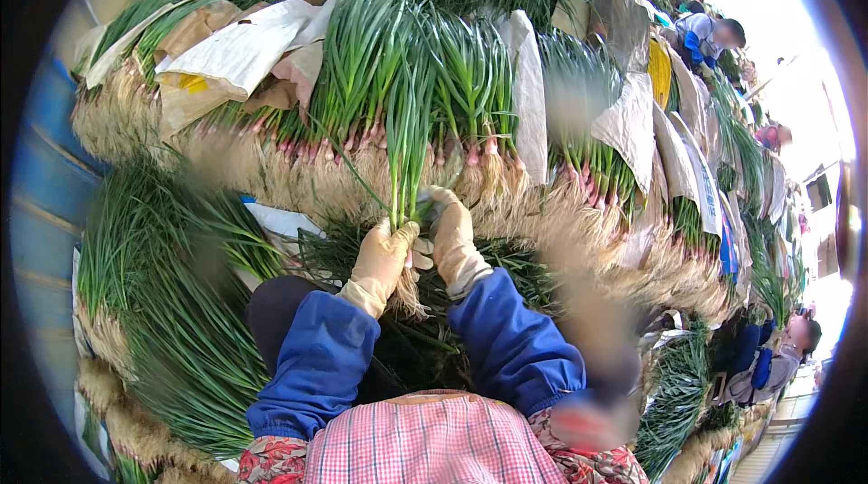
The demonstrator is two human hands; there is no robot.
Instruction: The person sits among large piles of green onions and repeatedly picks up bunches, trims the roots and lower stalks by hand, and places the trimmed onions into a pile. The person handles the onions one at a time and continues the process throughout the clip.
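Observation:
My left hand (385, 255), in a cream glove, is closed around the lower stems of a small bunch of green garlic plants (411, 145). The leaves stand up in front of me and the pale roots hang below the glove. My right hand (451, 229), gloved too, is beside the bunch with its fingers curled at the stems; leaf blades blur near its fingertips, and whether it grips anything is hard to tell. Just beyond my hands lies a row of similar plants (475, 77) with pink bulbs and pale roots, some tied in bundles.
A heap of long green leaves (176, 321) lies at my left beside a blue wall (51, 179). White sacking (237, 50) covers part of the row. Loose leaves lie under my hands. Several people work at the right, one (766, 365) fairly near. Smudges blur parts of the view.

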